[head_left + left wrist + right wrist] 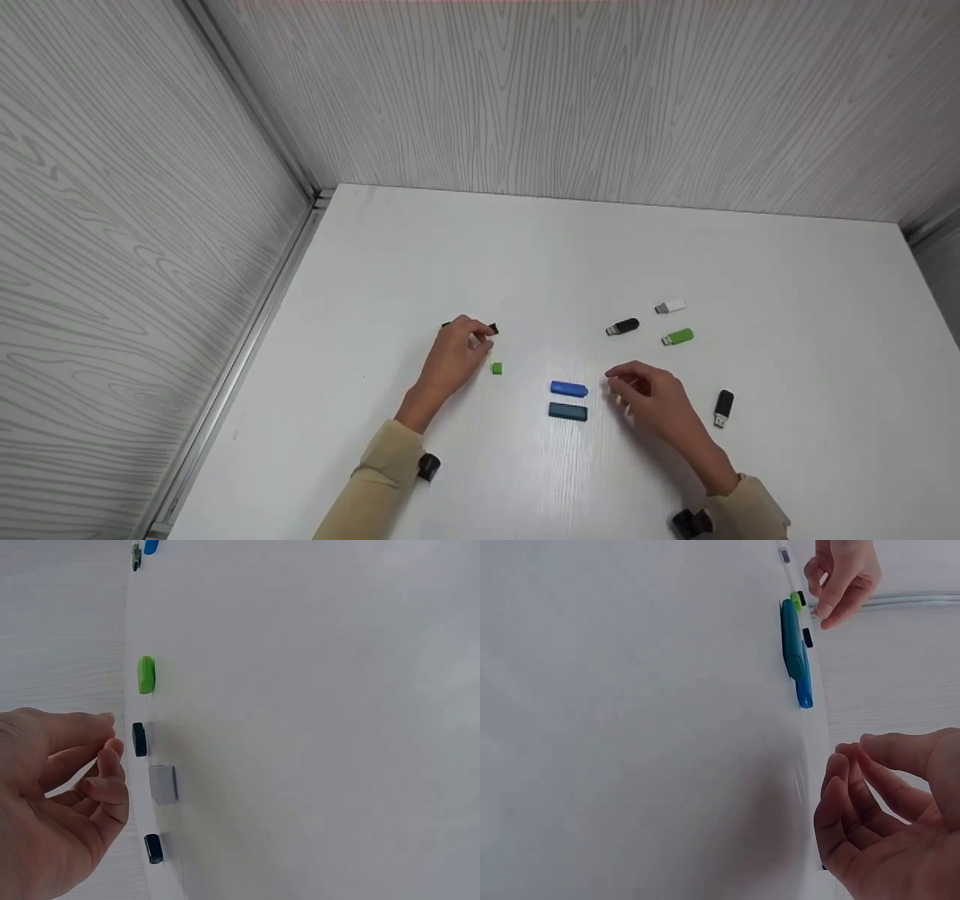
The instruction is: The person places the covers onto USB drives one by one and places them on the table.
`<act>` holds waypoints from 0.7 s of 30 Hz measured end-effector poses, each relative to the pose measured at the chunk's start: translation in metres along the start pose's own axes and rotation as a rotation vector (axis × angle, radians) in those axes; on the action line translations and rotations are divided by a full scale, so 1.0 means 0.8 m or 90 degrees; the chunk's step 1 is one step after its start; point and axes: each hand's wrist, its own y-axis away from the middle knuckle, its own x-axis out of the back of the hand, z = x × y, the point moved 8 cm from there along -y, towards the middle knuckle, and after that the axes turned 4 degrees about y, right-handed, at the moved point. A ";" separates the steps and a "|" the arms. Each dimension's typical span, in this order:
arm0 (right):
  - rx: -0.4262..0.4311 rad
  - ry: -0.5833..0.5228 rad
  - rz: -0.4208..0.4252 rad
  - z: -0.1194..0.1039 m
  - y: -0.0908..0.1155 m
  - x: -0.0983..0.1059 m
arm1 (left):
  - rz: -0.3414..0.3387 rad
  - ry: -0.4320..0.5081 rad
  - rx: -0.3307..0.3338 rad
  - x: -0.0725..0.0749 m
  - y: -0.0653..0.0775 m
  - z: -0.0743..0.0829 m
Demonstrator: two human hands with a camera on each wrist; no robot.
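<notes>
Two hands, the left hand (456,351) and the right hand (654,397), show loosely bent fingers with tips close together. Left of the head view's lower centre, a black cap (493,328) sits just beside the left fingertips, a green cap (497,368) just below them. At lower centre, a blue stick (568,388) lies left of the right fingertips.

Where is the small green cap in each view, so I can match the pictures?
Head: the green cap is just below picture centre, near the left hand.
Left wrist: the green cap is left of centre, above the left hand.
Right wrist: the green cap is upper right, beside the teal stick.
Shared landmark: the left hand, visible in all three.
</notes>
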 end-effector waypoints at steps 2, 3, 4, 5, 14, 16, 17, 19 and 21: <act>-0.002 0.006 0.008 0.001 -0.002 0.006 | 0.006 -0.002 0.003 0.002 0.000 -0.001; -0.002 0.008 0.011 0.001 -0.003 0.008 | 0.010 -0.003 0.004 0.003 0.001 -0.001; -0.002 0.012 0.013 0.002 -0.004 0.011 | 0.013 -0.005 0.006 0.003 0.000 -0.001; -0.003 0.014 0.015 0.002 -0.005 0.012 | 0.015 -0.008 0.006 0.004 0.000 -0.001; 0.002 0.047 0.024 0.002 -0.017 0.026 | 0.017 -0.035 0.006 0.001 -0.002 -0.003; 0.009 0.057 0.030 0.000 -0.020 0.029 | 0.022 -0.041 0.009 0.002 -0.003 -0.004; 0.011 0.061 0.033 -0.001 -0.021 0.030 | 0.023 -0.043 0.010 0.002 -0.004 -0.004; 0.013 0.070 0.037 -0.001 -0.025 0.032 | 0.031 -0.050 0.017 0.003 -0.004 -0.006; 0.015 0.073 0.039 -0.001 -0.027 0.034 | 0.038 -0.059 0.022 0.003 -0.005 -0.007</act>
